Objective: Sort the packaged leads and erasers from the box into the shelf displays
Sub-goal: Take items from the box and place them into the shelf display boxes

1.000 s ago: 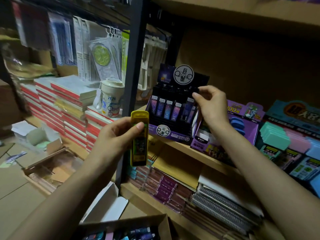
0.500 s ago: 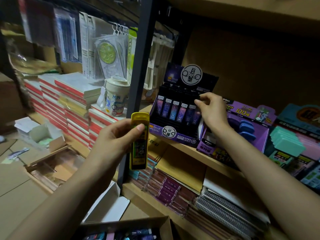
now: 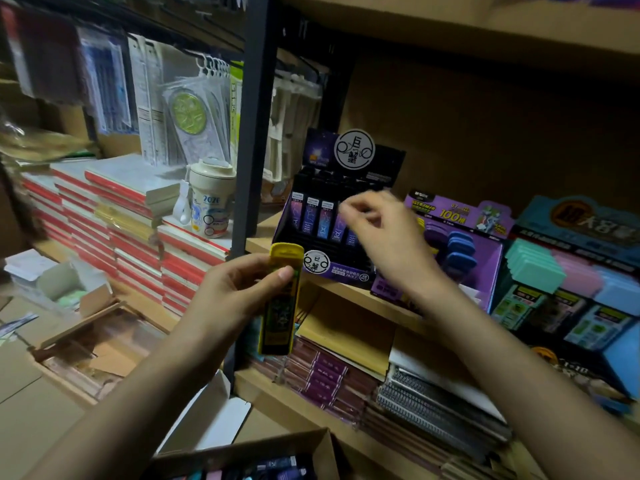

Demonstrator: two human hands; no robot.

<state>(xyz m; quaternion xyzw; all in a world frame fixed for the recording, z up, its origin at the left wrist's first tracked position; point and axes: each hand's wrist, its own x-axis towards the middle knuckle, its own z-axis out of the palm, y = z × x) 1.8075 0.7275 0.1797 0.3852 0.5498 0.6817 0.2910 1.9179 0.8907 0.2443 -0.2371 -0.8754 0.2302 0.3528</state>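
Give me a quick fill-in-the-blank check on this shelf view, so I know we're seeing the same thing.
The left hand holds a ____ lead case.
The cup stands ____ of the black post.
The blue erasers sit in a ____ display.
Missing words: yellow; left; purple.

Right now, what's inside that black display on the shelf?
A row of purple lead packs stands in the display. The right hand covers its right end; the slots behind are too dark to tell.
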